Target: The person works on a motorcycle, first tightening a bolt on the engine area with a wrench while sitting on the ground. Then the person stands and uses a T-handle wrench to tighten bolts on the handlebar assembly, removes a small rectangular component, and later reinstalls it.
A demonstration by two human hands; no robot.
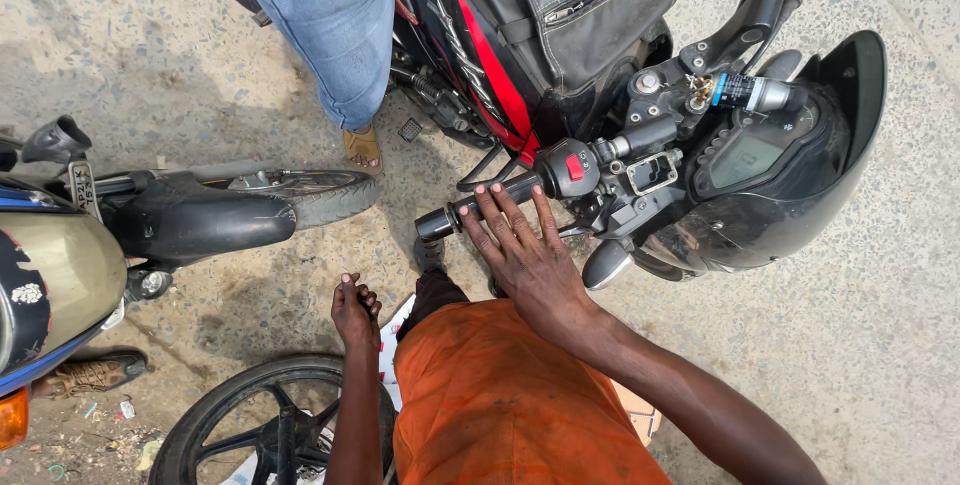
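Observation:
My right hand [525, 245] lies flat on the black handlebar grip [450, 215] of a black and red motorcycle [520, 65], fingers stretched out and apart over the grip, not wrapped around it. Beside the fingertips sits the switch housing with a red switch [574, 167]. My left hand [354, 307] hangs lower left of it, away from the bike, fingers curled closed with nothing visible in them. My orange-clothed leg [500, 405] fills the space between my arms.
Another person in blue jeans [335, 25] and a sandal [362, 148] stands by the bike. A second motorcycle's black mudguard and tyre [300, 195] and olive tank [60, 265] lie left. A black spoked wheel [265, 425] is below; concrete ground lies to the right.

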